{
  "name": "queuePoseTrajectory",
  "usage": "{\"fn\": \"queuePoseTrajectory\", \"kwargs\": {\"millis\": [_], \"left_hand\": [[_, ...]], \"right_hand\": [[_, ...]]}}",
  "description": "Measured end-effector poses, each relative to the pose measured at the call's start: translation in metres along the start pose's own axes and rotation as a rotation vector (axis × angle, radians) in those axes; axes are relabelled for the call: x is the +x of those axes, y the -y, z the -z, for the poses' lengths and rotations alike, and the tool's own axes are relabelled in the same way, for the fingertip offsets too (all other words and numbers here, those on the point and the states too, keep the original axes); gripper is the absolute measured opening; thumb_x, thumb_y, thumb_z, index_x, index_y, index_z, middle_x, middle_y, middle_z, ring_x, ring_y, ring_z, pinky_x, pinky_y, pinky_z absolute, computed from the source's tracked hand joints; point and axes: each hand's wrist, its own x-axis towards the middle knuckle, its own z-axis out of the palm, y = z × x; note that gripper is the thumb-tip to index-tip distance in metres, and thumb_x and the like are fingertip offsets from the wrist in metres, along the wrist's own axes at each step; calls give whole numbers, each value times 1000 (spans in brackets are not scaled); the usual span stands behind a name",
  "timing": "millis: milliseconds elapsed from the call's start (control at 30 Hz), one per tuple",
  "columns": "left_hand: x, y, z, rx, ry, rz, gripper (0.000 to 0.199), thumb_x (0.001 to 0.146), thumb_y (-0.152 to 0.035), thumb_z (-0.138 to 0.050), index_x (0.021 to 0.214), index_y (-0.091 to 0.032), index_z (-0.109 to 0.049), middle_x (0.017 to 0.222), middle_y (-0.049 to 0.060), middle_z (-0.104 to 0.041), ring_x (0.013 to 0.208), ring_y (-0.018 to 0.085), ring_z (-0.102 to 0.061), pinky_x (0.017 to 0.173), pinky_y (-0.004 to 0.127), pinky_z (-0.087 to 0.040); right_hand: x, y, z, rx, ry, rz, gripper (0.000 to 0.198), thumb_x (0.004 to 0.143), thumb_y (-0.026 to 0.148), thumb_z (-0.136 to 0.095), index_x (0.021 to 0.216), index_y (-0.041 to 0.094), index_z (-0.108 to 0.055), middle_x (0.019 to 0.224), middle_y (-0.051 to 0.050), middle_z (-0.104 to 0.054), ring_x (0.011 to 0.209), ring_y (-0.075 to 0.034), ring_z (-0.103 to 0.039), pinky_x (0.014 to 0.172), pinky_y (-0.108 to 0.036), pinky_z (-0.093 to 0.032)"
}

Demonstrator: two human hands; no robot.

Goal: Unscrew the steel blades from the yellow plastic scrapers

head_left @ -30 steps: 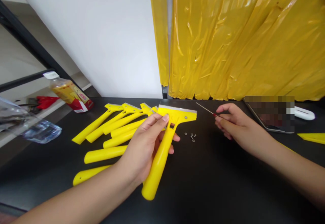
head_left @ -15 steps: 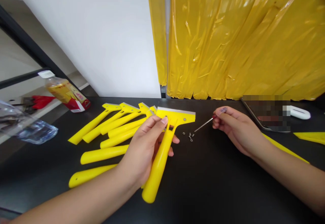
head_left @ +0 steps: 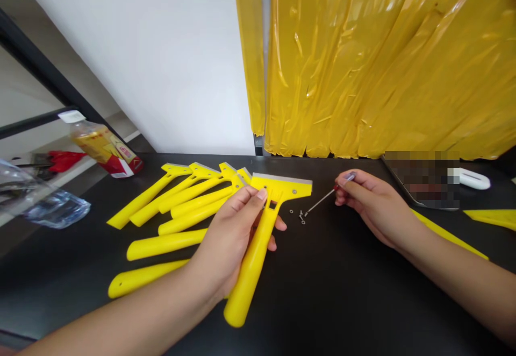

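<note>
My left hand (head_left: pixel 237 216) is closed around a yellow scraper (head_left: pixel 258 254), its thumb near a small hole in the head. The scraper's blade edge points away from me, and one screw (head_left: pixel 294 192) sits in the right side of the head. My right hand (head_left: pixel 365 200) pinches a thin screwdriver (head_left: pixel 322 200) between thumb and fingers. The screwdriver's tip is at a few tiny loose screws and nuts (head_left: pixel 302 217) on the black table; whether it touches one I cannot tell. Left of my left hand lie several more yellow scrapers (head_left: pixel 181 200).
A drink bottle (head_left: pixel 107 149) leans at the back left, near a clear plastic bottle (head_left: pixel 56 205). On the right lie a dark phone-like device (head_left: pixel 419 184), a white object (head_left: pixel 474 178) and yellow pieces (head_left: pixel 489 217). Yellow film (head_left: pixel 363 65) covers the panel behind the black table (head_left: pixel 322 302).
My right hand has moved slightly left, and the screwdriver tip is lower, at the small screws. The left hand with the scraper has barely shifted.
</note>
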Motion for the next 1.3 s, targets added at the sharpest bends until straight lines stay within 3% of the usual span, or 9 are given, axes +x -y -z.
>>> {"fn": "queuePoseTrajectory", "kwargs": {"millis": [167, 367, 633, 1033, 1300], "left_hand": [[-1, -7, 0, -94, 65, 75, 14, 103, -32, -74, 100, -20, -65, 88, 2, -68, 73, 16, -70, 55, 22, -56], [-2, -9, -1, -116, 58, 89, 10, 104, -27, -72, 101, -20, -64, 92, 0, -64, 75, 15, -69, 55, 21, -55], [-2, -1, 1, -21, 71, 67, 15, 99, -26, -77, 101, -20, -64, 89, 0, -61, 76, 15, -66, 55, 21, -52], [2, 3, 2, -1, 51, 32, 18, 94, -23, -83, 91, -19, -65, 88, 1, -65, 79, 15, -69, 66, 22, -58], [1, 0, 1, -55, 73, 129, 22, 94, -23, -84, 104, -20, -65, 94, 1, -71, 72, 14, -76, 65, 22, -63]], "right_hand": [[-1, 1, -1, -11, 1, 4, 39, 80, 58, -90, 89, 24, -73, 85, 0, -64, 77, -17, -59, 75, -34, -52], [0, 1, 0, -17, 18, -1, 38, 82, 57, -90, 90, 24, -73, 87, -1, -65, 78, -16, -59, 75, -33, -52], [-2, 5, -1, -23, 37, -2, 37, 82, 56, -89, 90, 23, -74, 90, -2, -65, 80, -17, -58, 75, -34, -51], [-2, 5, -1, -19, 35, -3, 36, 83, 56, -89, 90, 24, -75, 89, -2, -65, 79, -18, -58, 74, -34, -51], [-3, 6, -1, -1, 23, -17, 36, 81, 55, -90, 91, 24, -76, 87, -2, -66, 79, -18, -60, 75, -34, -53]]}}
